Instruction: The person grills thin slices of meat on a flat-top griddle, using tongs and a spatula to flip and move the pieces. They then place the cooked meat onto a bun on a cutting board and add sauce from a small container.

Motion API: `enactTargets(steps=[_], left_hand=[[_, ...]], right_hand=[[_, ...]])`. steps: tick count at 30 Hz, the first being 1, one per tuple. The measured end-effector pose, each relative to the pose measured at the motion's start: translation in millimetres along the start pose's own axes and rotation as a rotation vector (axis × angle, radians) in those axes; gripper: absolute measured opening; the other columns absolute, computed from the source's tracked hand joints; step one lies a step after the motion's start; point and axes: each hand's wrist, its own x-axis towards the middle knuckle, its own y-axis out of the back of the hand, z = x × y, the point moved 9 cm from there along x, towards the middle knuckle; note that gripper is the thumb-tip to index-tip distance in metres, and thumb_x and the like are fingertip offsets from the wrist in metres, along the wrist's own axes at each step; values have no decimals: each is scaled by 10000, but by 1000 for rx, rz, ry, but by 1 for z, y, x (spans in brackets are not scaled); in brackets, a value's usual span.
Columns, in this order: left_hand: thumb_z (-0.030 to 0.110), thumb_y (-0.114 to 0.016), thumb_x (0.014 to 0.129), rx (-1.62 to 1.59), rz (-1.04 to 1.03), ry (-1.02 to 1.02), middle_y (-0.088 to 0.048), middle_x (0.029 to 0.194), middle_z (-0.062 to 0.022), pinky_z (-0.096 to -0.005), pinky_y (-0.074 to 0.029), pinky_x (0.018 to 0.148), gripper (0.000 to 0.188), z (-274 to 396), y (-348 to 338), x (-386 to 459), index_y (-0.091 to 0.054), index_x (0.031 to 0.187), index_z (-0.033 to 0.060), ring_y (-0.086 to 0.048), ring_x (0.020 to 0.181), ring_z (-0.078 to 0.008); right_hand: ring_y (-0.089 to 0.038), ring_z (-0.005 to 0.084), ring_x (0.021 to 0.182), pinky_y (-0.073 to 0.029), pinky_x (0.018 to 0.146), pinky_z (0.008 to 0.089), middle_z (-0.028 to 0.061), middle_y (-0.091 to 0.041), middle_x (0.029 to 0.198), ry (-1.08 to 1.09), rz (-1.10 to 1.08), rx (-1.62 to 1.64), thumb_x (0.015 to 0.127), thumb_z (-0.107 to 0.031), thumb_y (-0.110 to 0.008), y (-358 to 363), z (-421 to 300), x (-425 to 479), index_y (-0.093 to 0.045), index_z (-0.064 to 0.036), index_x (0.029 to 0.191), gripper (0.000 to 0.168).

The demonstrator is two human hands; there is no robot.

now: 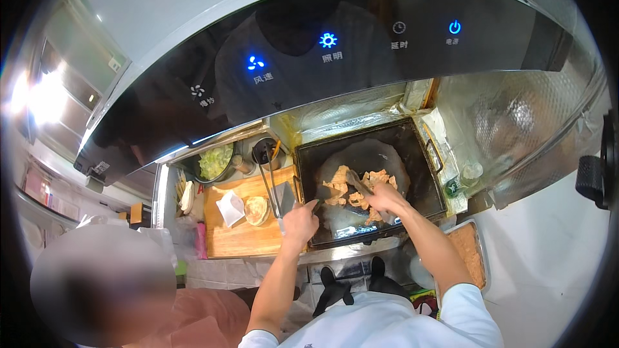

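Observation:
My right hand [387, 199] is closed around a metal spatula [357, 182], its blade down among browned meat pieces [382, 178] on a black griddle [372, 154]. At the griddle's left edge, my left hand [300, 222] is curled, its index finger reaching toward the meat. A dark blade [330, 195], apparently a second spatula, extends from those fingers; the handle is hidden. Just behind the left hand, a broad grey metal blade [286, 198] and metal tongs [271, 183] lie over the edge of a wooden board [227, 241].
On the board sit a flatbread [257, 210] and a white paper pouch [230, 208]. Behind it stand a bowl of chopped lettuce [215, 162] and a utensil pot [267, 152]. A range hood [300, 72] overhangs. A meat tray [466, 251] is at right; a person [208, 319] stands left.

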Motion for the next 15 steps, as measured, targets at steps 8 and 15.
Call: enactTargets(steps=[8,15], left_hand=[[285,-547,901,-887,-218,413,-665,736,-147,-339,-513,670,487,-64,-71,-7,-554,1256,-49,-665,667,-223],[336,-441,969,-887,-154,445,-662,659,-114,-306,-479,526,456,-61,-72,-8,-553,1235,-17,-594,511,-173]], right_hand=[[-679,384,789,-540,744,468,232,-681,789,178,146,-336,805,-264,-600,-14,2,-8,-703,14,793,296],[-696,352,788,-549,704,462,204,-702,813,208,70,-424,792,-247,-628,-35,-13,-37,-704,-1,800,257]])
